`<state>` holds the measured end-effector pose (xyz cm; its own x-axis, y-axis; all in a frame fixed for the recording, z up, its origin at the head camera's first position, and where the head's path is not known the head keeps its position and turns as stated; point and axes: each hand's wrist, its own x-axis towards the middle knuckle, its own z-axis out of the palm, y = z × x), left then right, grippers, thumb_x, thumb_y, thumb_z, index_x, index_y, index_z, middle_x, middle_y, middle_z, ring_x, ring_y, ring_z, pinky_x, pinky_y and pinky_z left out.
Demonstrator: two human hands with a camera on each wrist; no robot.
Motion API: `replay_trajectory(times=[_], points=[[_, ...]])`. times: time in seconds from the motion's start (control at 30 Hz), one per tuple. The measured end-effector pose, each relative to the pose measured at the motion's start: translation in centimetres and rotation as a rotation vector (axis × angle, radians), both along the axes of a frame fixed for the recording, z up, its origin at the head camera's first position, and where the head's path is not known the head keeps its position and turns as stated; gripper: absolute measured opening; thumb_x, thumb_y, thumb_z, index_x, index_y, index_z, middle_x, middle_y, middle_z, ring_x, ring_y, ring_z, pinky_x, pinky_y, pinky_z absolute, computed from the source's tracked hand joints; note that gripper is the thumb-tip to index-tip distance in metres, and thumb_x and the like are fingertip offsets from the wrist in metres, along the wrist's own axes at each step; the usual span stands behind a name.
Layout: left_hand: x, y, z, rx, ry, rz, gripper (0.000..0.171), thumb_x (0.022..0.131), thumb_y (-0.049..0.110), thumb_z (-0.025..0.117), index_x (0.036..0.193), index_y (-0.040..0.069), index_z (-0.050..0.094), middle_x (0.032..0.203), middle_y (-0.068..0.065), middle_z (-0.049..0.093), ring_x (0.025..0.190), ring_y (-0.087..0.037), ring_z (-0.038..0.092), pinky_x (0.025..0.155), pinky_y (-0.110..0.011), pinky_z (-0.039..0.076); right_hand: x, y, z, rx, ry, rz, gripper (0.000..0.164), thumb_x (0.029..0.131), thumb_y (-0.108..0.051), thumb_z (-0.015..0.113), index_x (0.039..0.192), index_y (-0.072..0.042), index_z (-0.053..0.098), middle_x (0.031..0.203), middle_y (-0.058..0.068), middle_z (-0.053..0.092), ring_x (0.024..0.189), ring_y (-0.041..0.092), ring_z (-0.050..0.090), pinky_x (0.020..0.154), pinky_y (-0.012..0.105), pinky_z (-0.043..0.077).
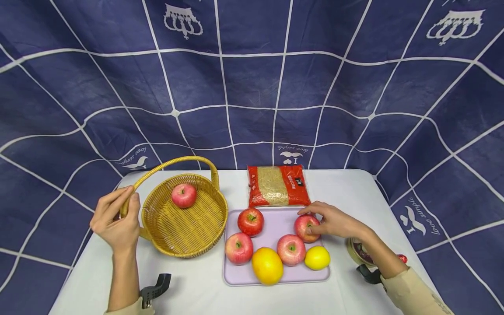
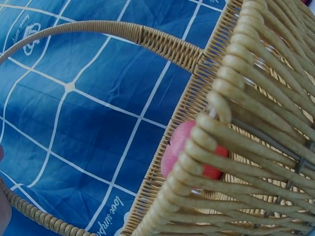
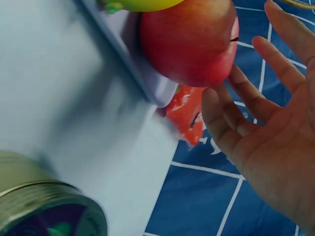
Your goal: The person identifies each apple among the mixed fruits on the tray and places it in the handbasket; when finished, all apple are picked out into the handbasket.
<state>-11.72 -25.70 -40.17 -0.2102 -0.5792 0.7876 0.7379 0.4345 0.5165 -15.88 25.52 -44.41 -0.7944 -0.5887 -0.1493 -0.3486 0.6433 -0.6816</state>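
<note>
My left hand [image 1: 118, 218] grips the handle of a round wicker basket [image 1: 185, 249], raised at its left side. One red-pink apple [image 1: 183, 195] lies inside the basket; through the weave in the left wrist view part of that apple [image 2: 178, 147] shows. Over the right end of a lilac tray [image 1: 277, 282], my right hand [image 1: 334, 221] reaches round an apple [image 1: 306, 228]. In the right wrist view its fingers are spread and fairly straight beside the apple [image 3: 189, 44], thumb close to its skin; firm contact cannot be made out.
Also on the tray are more apples [image 1: 250, 222], a large orange-yellow fruit [image 1: 267, 266] and a lemon [image 1: 317, 258]. A red bag of grain-like food [image 1: 277, 186] lies behind it. Under my right forearm stands a round container [image 1: 356, 251], partly hidden. Blue gridded cloth [image 1: 252, 83] hangs behind the table.
</note>
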Motion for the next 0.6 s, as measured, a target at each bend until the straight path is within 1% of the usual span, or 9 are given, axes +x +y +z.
replay_trajectory(times=[0.1, 0.13, 0.27, 0.33, 0.5, 0.6], points=[[0.0, 0.0, 0.0, -0.003, -0.005, 0.005, 0.012, 0.073, -0.007, 0.078, 0.082, -0.015, 0.075, 0.085, -0.021, 0.074, 0.085, -0.015, 0.070, 0.078, -0.018, 0.055, 0.0, 0.4, -0.6, -0.004, -0.028, -0.002, 0.049, 0.084, -0.034, 0.081, 0.129, -0.023, 0.066, 0.124, 0.000, 0.061, 0.110, 0.021, 0.056, 0.091, 0.042, 0.056], [0.0, 0.0, 0.0, -0.004, -0.006, 0.007, 0.012, 0.073, -0.007, 0.078, 0.082, -0.015, 0.075, 0.085, -0.021, 0.074, 0.085, -0.015, 0.070, 0.078, -0.018, 0.055, 0.0, 0.5, -0.8, -0.007, -0.045, -0.009, 0.050, 0.083, -0.034, 0.082, 0.129, -0.024, 0.066, 0.125, -0.001, 0.060, 0.112, 0.021, 0.055, 0.092, 0.042, 0.055], [0.0, 0.0, 0.0, -0.003, -0.006, 0.008, 0.012, 0.073, -0.007, 0.078, 0.082, -0.015, 0.075, 0.085, -0.021, 0.074, 0.085, -0.015, 0.070, 0.078, -0.018, 0.055, 0.1, 0.6, -1.6, 0.005, -0.065, -0.013, 0.054, 0.082, -0.037, 0.082, 0.132, -0.026, 0.064, 0.129, 0.001, 0.058, 0.116, 0.023, 0.053, 0.098, 0.048, 0.052], [0.0, 0.0, 0.0, -0.002, -0.006, 0.007, 0.012, 0.073, -0.007, 0.078, 0.082, -0.015, 0.075, 0.085, -0.021, 0.074, 0.085, -0.015, 0.070, 0.078, -0.018, 0.055, 0.2, 0.6, -1.9, 0.009, -0.077, -0.019, 0.058, 0.082, -0.037, 0.082, 0.135, -0.026, 0.062, 0.131, 0.002, 0.057, 0.116, 0.023, 0.053, 0.100, 0.049, 0.050], [0.1, 0.0, 0.0, -0.001, -0.008, 0.003, 0.012, 0.073, -0.007, 0.078, 0.082, -0.015, 0.075, 0.085, -0.021, 0.074, 0.085, -0.016, 0.070, 0.078, -0.018, 0.055, 0.4, 0.4, -2.4, -0.002, -0.109, -0.029, 0.065, 0.081, -0.037, 0.083, 0.140, -0.021, 0.058, 0.132, 0.004, 0.055, 0.115, 0.025, 0.052, 0.099, 0.048, 0.050], [0.1, 0.1, 0.0, 0.000, -0.008, 0.000, 0.012, 0.073, -0.007, 0.078, 0.082, -0.015, 0.075, 0.085, -0.021, 0.074, 0.085, -0.016, 0.070, 0.079, -0.018, 0.055, 0.5, 0.4, -2.6, -0.011, -0.123, -0.034, 0.068, 0.081, -0.037, 0.083, 0.141, -0.021, 0.057, 0.133, 0.005, 0.054, 0.116, 0.025, 0.051, 0.098, 0.048, 0.050]])
